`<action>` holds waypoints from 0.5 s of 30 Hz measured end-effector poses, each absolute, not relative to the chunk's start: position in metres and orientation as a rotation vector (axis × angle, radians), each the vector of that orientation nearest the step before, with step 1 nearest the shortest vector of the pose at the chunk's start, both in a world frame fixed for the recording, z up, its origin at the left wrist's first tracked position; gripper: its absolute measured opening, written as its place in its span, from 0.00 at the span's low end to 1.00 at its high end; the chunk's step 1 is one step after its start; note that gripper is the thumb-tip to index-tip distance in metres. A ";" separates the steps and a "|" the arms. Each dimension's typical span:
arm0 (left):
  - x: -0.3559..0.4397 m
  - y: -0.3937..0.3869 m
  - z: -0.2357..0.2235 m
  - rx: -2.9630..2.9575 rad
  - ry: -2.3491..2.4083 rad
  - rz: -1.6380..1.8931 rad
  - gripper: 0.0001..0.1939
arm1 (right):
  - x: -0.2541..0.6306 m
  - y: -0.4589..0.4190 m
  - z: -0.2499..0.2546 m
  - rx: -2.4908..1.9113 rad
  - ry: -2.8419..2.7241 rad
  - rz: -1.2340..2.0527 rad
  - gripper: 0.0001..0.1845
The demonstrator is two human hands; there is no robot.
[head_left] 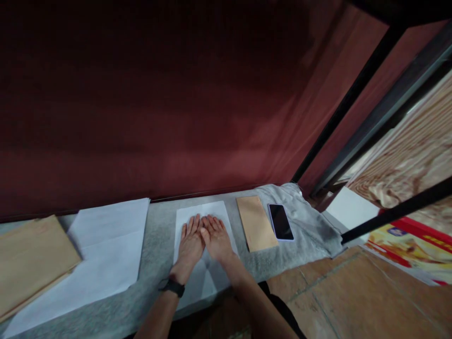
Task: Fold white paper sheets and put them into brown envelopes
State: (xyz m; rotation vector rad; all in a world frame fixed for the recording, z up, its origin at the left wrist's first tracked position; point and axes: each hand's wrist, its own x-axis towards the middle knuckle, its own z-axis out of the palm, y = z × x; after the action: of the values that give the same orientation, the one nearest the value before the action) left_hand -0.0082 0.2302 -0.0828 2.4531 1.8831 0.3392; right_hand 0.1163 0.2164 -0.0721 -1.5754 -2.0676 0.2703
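A sheet of white paper (215,280) lies lengthwise in front of me on a grey cloth-covered surface (158,263). Flat on its upper half rests my left hand (192,242), fingers stretched forward, a dark band on the wrist. Beside it my right hand (216,238) also lies flat on the paper, its thumb side touching the left hand. Both palms face down; what is under them is hidden. Just right of the sheet is a brown envelope (256,223).
A phone (281,222) lies right of the envelope. Large white sheets (113,245) and brown envelopes (33,259) lie at left. A red wall (176,117) rises behind. Black metal bars (346,103) and a colourful printed box (413,247) are on the right.
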 end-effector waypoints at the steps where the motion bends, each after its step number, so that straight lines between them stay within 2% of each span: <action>1: -0.009 0.232 -0.086 2.465 1.892 0.317 0.29 | 0.113 0.220 -0.073 -1.598 -2.075 0.267 0.25; 7: -0.019 0.239 -0.091 2.488 2.014 0.307 0.30 | 0.105 0.232 -0.087 -1.709 -2.044 0.204 0.26; 15: -0.041 0.244 -0.096 2.311 2.290 0.486 0.34 | 0.133 0.238 -0.102 -1.864 -1.939 0.042 0.30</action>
State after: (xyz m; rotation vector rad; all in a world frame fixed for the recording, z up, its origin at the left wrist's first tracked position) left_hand -0.0411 0.2440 -0.0961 2.3115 2.2900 0.4856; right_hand 0.1327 0.2378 -0.1017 -1.8637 -1.9386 0.0418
